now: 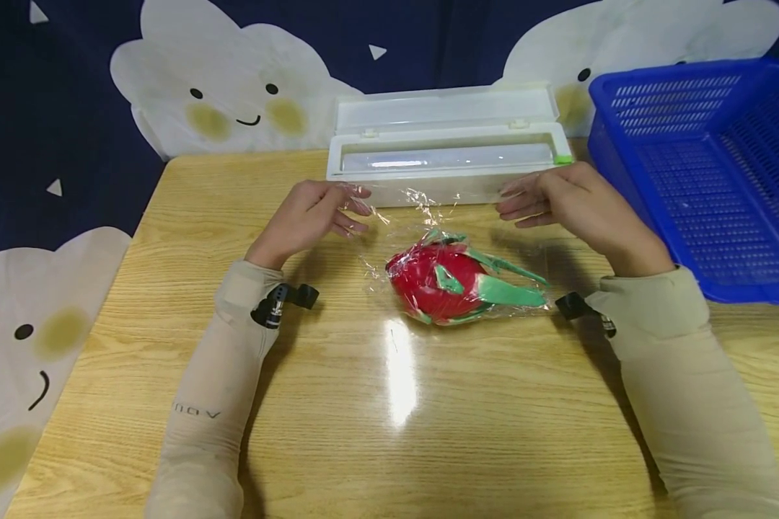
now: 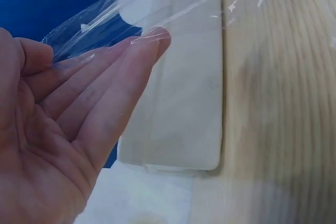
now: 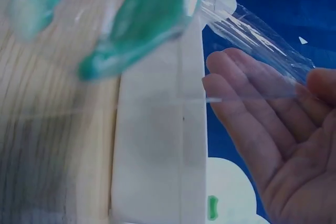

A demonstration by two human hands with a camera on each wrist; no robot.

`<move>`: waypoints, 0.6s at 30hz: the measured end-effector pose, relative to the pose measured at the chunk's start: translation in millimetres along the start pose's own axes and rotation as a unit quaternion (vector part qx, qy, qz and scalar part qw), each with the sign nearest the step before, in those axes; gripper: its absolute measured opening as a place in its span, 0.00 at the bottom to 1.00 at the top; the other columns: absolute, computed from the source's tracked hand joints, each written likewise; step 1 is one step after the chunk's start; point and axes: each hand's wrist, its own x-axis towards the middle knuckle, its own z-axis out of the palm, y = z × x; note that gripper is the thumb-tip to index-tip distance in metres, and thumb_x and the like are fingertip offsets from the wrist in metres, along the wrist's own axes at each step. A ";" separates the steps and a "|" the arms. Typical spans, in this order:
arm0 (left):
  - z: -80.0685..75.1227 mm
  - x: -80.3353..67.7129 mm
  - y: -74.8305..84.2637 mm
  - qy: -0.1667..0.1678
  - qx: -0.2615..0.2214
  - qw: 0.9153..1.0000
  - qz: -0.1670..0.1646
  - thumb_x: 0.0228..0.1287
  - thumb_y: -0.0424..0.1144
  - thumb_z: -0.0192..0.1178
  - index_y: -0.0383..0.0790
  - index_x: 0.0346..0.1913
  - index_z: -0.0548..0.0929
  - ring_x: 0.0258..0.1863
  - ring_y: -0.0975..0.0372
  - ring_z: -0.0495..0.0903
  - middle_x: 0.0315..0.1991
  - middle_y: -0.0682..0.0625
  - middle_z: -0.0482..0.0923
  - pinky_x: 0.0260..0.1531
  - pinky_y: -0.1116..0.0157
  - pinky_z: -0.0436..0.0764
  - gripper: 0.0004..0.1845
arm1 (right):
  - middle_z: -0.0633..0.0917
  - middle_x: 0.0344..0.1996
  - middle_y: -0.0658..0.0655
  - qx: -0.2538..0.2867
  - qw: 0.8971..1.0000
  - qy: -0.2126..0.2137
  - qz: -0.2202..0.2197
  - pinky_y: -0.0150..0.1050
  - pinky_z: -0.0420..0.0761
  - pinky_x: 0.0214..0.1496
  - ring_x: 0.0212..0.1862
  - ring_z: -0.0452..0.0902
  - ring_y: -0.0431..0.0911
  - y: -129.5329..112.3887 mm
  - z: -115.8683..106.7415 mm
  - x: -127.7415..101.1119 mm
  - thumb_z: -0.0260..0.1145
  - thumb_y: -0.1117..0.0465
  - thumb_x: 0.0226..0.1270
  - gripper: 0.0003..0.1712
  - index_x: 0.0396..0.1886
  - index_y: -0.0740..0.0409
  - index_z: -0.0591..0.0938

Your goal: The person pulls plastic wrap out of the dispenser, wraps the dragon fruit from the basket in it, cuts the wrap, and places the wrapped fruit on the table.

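Note:
A red dragon fruit point(image 1: 422, 288) with green scales lies on the wooden table in the head view, clear plastic wrap point(image 1: 422, 205) over and around it. My left hand point(image 1: 308, 216) pinches one far corner of the wrap between thumb and index finger, the other fingers extended. At the opposite corner, my right hand point(image 1: 574, 202) holds the film in the same kind of pinch. Between them the wrap point(image 2: 110, 24) stretches in creases. In the right wrist view the green scale tips point(image 3: 142, 30) show through the film, close to the right hand point(image 3: 278, 129).
Behind the fruit stands a white wrap dispenser box point(image 1: 428, 189), its lid point(image 1: 448, 108) raised and a roll point(image 1: 454, 156) inside. A green slider point(image 1: 562, 160) sits at its right end. The blue basket point(image 1: 643, 216) is at the right, near my right hand. A cloud-patterned cloth point(image 1: 337, 36) hangs behind.

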 end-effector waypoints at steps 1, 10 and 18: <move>0.1 -0.6 1.1 -0.001 0.005 1.000 0.001 0.84 0.39 0.35 0.27 0.57 0.84 0.43 0.53 0.93 0.59 0.42 0.86 0.40 0.60 0.92 0.27 | 0.92 0.49 0.52 0.000 1.000 -0.001 0.000 0.28 0.88 0.48 0.47 0.90 0.36 -1.0 0.2 -0.6 0.36 0.53 0.86 0.32 0.61 0.65 0.83; 0.9 -6.9 10.2 -0.018 0.033 0.999 0.005 0.84 0.40 0.35 0.33 0.64 0.81 0.42 0.51 0.93 0.53 0.40 0.89 0.40 0.53 0.92 0.26 | 0.90 0.54 0.57 -0.017 1.000 -0.006 0.001 0.26 0.87 0.50 0.49 0.89 0.34 -8.8 2.3 -5.6 0.37 0.54 0.85 0.30 0.61 0.63 0.84; 7.6 -17.1 26.7 -0.016 0.069 0.997 0.036 0.85 0.42 0.38 0.37 0.63 0.83 0.41 0.51 0.93 0.51 0.42 0.90 0.37 0.62 0.92 0.24 | 0.89 0.56 0.61 -0.023 1.000 -0.009 -0.004 0.26 0.87 0.50 0.49 0.89 0.34 -17.6 4.5 -11.3 0.38 0.56 0.84 0.30 0.60 0.62 0.84</move>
